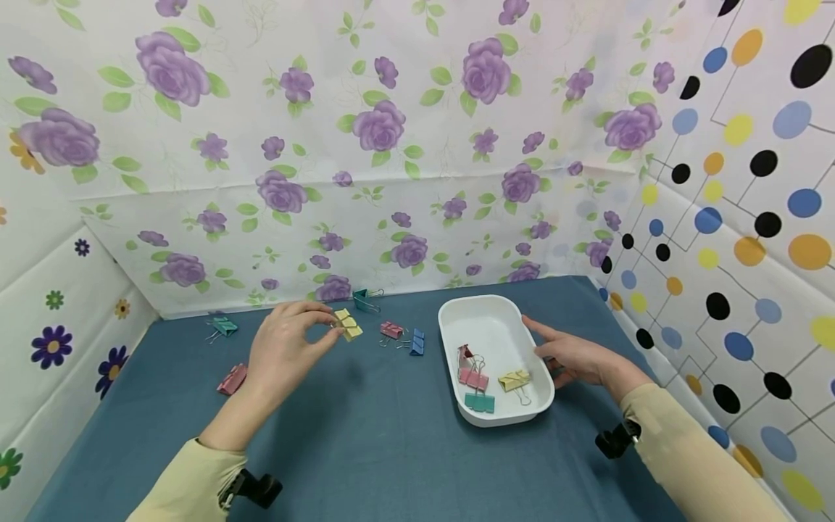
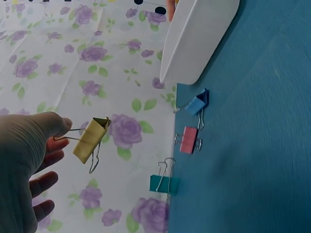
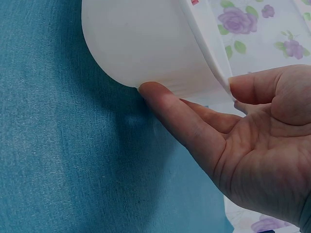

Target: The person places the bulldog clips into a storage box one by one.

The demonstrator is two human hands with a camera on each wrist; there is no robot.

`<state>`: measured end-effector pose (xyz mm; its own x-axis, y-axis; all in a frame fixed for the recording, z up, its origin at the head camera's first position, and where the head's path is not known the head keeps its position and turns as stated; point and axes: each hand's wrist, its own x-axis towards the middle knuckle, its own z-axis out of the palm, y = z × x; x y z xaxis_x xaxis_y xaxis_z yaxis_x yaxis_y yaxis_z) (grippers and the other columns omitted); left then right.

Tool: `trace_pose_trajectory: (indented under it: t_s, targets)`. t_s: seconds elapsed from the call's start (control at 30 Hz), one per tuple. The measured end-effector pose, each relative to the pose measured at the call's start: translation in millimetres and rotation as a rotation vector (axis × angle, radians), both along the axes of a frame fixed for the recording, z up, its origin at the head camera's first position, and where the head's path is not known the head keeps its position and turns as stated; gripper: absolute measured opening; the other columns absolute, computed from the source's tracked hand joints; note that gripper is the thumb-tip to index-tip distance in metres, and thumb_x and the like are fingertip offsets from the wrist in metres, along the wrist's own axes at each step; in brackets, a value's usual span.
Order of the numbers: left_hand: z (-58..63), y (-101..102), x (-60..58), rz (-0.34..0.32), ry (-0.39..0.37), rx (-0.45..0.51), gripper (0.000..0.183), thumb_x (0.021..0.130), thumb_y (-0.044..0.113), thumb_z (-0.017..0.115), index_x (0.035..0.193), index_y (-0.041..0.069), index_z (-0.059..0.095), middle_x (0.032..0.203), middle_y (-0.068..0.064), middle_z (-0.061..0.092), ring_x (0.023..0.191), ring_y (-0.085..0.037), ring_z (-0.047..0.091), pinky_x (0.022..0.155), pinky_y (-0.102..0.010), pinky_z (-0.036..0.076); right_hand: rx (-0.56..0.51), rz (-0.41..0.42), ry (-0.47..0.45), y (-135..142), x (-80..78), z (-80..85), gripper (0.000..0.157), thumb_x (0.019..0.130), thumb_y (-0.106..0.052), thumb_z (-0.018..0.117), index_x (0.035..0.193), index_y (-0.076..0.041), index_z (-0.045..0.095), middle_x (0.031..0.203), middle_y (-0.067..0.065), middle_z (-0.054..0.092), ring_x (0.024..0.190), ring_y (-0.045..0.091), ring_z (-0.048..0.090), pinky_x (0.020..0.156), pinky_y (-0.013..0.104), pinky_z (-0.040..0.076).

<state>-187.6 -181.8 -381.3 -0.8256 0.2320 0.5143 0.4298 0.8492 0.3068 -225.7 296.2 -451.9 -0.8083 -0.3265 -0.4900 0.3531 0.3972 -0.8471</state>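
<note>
My left hand [image 1: 290, 344] pinches a yellow binder clip [image 1: 348, 325] above the cloth. In the left wrist view the thumb and a finger hold one wire handle of that clip [image 2: 91, 140], and the other handle hangs free. My right hand [image 1: 577, 357] holds the right side of a white plastic tray [image 1: 499, 308]. In the right wrist view its digits [image 3: 163, 99] touch the tray's rim and lower edge. Inside the tray lie pink binder clips [image 1: 472, 378], a teal one [image 1: 479, 402] and a yellow one [image 1: 514, 380].
On the blue cloth [image 1: 391, 464] lie a pink clip [image 1: 233, 379] and a teal clip [image 1: 224, 326] at the left. Toward the back are another teal clip [image 1: 366, 301], a small pink clip [image 1: 392, 330] and a blue clip [image 1: 417, 342]. Patterned sheets [image 1: 404, 174] surround the table.
</note>
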Motion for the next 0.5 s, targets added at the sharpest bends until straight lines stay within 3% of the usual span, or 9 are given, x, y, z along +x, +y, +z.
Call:
trace_pose_trajectory:
  t_s: [0.5]
  targets:
    - [2.4,25.3,-5.0,-0.079,0.054,0.03,0.015,0.085,0.025,0.087,0.092,0.013,0.08,0.11,0.0,0.072,0.112,-0.028,0.06,0.097,-0.052,0.048,-0.004,0.0,-0.002,0.1,0.1,0.6,0.073,0.11,-0.018,0.046,0.165,-0.04,0.004,0.165,0.025,0.015,0.118,0.038,0.061,0.079,0.051,0.059]
